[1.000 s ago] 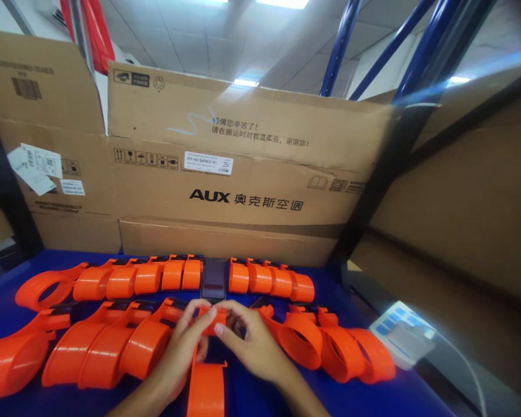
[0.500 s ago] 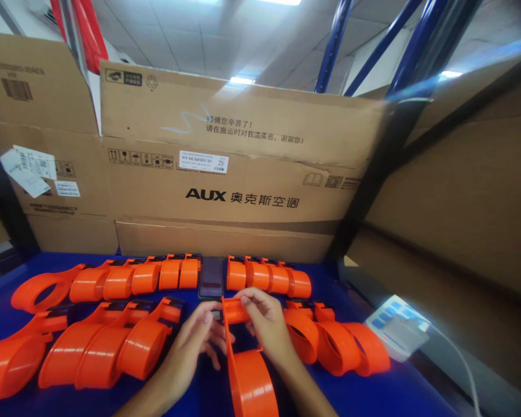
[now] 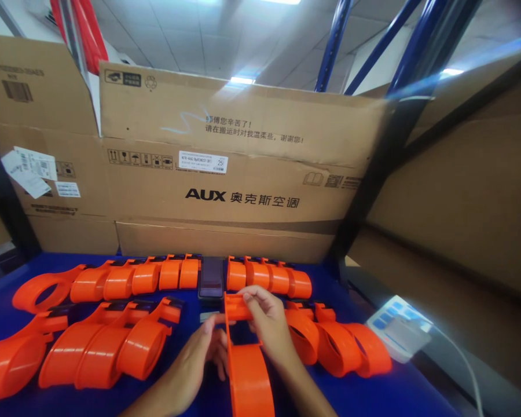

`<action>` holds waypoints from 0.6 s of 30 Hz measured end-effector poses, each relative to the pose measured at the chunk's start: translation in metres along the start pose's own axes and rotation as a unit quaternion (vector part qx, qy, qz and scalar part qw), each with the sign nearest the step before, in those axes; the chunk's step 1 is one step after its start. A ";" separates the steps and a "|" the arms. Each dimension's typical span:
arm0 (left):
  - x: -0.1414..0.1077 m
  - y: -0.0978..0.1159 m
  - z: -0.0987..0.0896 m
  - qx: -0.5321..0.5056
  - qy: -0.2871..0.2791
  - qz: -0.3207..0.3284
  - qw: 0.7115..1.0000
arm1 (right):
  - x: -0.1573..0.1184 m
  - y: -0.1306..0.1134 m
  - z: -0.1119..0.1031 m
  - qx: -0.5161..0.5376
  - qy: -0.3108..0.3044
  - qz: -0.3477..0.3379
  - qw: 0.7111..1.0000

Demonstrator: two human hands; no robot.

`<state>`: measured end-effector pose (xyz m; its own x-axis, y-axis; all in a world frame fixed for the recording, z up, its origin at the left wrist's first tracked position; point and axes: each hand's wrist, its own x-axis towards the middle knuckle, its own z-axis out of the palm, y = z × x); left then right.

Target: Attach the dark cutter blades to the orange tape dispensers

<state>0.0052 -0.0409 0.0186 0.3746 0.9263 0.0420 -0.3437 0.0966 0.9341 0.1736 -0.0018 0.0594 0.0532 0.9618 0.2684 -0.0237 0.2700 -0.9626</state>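
My right hand [image 3: 267, 318] grips an orange plastic tape dispenser [image 3: 252, 376] at its upper crosspiece, thumb on top and fingers behind. The wide ring part hangs toward me and runs past the bottom edge of the picture. My left hand [image 3: 195, 356] is at the dispenser's left side; its index finger reaches to the long side arm, and the other fingers are apart and partly hidden behind it. A small grey piece [image 3: 209, 317] shows just beyond my left fingertips. Similar orange dispensers, many with black end pieces, lie in rows on both sides, such as one on the left [image 3: 143, 350].
A dark phone-like device [image 3: 211, 277] stands at the back middle of the blue table [image 3: 156, 399]. A white power strip [image 3: 399, 330] with a plug and cable is at the right. Cardboard sheets [image 3: 243, 231] wall off the back; blue rack posts [image 3: 360, 191] rise at the right.
The held dispenser has turned slightly, its crosspiece now showing more to me and its top a little higher. My left hand has shifted slightly right and down, with the index finger against the side arm.
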 end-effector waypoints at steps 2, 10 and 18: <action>-0.002 0.004 -0.001 0.047 0.005 0.046 0.998 | 0.000 0.001 0.002 0.002 0.006 0.003 1.000; -0.040 0.024 -0.031 0.575 0.004 0.313 0.756 | 0.003 0.005 0.001 0.029 0.013 0.034 0.999; -0.074 0.101 -0.095 0.828 -0.053 0.233 0.508 | -0.002 0.010 0.023 0.061 -0.020 0.092 0.994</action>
<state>-0.1391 -0.0647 0.0764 0.6584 0.6755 0.3320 0.7463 -0.6431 -0.1715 0.1502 0.0005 0.0503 -0.0024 0.9958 0.0915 -0.1495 0.0901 -0.9846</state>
